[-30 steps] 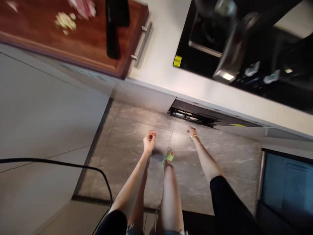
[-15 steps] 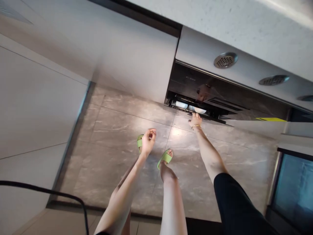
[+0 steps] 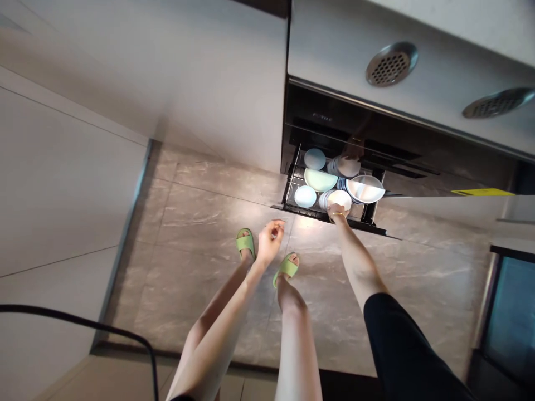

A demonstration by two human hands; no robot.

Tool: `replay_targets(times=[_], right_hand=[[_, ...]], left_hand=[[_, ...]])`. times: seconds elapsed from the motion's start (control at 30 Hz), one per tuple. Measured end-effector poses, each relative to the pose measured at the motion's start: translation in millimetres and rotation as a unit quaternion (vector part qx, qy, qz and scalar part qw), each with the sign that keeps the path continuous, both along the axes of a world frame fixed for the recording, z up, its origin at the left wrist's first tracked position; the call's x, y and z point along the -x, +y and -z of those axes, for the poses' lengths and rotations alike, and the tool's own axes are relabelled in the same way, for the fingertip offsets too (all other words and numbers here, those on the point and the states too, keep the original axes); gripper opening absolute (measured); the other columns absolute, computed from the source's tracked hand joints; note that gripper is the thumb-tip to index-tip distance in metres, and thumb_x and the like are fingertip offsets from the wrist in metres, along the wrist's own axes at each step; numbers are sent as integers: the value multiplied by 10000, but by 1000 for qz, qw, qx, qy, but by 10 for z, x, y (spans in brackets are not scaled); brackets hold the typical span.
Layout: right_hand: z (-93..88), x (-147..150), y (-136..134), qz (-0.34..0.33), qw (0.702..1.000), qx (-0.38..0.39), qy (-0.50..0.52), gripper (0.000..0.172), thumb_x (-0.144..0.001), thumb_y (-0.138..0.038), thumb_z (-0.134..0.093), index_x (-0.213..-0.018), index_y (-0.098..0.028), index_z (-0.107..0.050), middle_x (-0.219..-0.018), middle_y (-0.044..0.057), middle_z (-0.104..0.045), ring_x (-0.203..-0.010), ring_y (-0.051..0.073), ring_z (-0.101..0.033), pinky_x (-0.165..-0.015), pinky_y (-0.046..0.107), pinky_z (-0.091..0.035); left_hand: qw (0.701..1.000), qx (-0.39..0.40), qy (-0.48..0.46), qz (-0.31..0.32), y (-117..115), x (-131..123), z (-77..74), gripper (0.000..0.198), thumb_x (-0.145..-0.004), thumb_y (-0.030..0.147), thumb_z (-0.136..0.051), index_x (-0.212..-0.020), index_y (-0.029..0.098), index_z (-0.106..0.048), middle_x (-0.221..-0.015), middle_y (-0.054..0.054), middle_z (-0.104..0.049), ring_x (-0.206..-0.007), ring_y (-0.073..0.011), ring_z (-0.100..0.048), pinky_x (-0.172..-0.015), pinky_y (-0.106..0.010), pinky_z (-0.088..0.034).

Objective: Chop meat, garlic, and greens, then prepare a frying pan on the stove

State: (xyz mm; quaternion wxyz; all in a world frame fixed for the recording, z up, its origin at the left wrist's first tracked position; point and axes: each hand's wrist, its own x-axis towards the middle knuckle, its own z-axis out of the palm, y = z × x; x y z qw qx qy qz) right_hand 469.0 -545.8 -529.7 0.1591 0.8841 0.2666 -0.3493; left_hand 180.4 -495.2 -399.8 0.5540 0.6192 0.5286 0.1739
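A low drawer (image 3: 292,207) under the counter stands pulled out, with a wire rack of several plates and bowls (image 3: 320,179) in white and pale blue. My right hand (image 3: 336,211), with a gold bangle at the wrist, grips the drawer's front edge. My left hand (image 3: 270,240) hangs free over the floor between my feet in green slippers (image 3: 246,242), fingers loosely curled, holding nothing.
Grey marbled floor tiles (image 3: 209,211) lie below. White cabinet fronts (image 3: 75,167) run along the left. Two round metal vents (image 3: 390,62) sit in the panel above the drawer. A glass appliance door (image 3: 512,312) is at the right. A black cable (image 3: 83,326) crosses the lower left.
The drawer has slid out from nearly closed to wide open, showing the dishes, with my right hand on its front. My view dropped from the countertop to the floor.
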Motion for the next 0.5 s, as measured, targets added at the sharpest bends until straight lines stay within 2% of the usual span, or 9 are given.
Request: replay_targets(times=[0.13,0.23,0.37,0.5], right_hand=[[56,123,-155,-9,999,-12,29,273,-807,-235,-510,-1044,-222,-644,-1078,88,-633,-1046,229,-544,-911,384,-353],[74,197,-215,2,999,-14,37,244,-764,-228,-566,-983,-180,-663,-1013,111,-652,-978,225,-586,-835,324,-402],[33,295,-332,23,999,-45,14,219,-798,-194,-524,-979,-161,-643,-1031,127,-637,-1009,232,-574,-871,337,-387],[-151,376,-479,61,993,-102,0,225,-830,-200,-480,-1015,-190,-607,-1109,105,-599,-999,214,-567,-869,335,-396]], left_hand=[[1000,7,-10,9,-116,-46,40,189,-828,260,-479,-921,158,-610,-717,4,-572,-612,-89,-482,-578,-181,-378],[1000,7,-13,18,-181,-68,-3,191,-831,261,-476,-915,156,-612,-723,-2,-582,-618,-94,-484,-608,-193,-390],[1000,9,-24,18,-261,-25,-128,202,-840,289,-475,-910,167,-620,-748,-8,-595,-653,-102,-504,-648,-200,-393],[999,25,-32,-7,-330,46,-325,214,-838,319,-485,-906,171,-624,-735,-3,-587,-652,-104,-502,-651,-203,-392]])
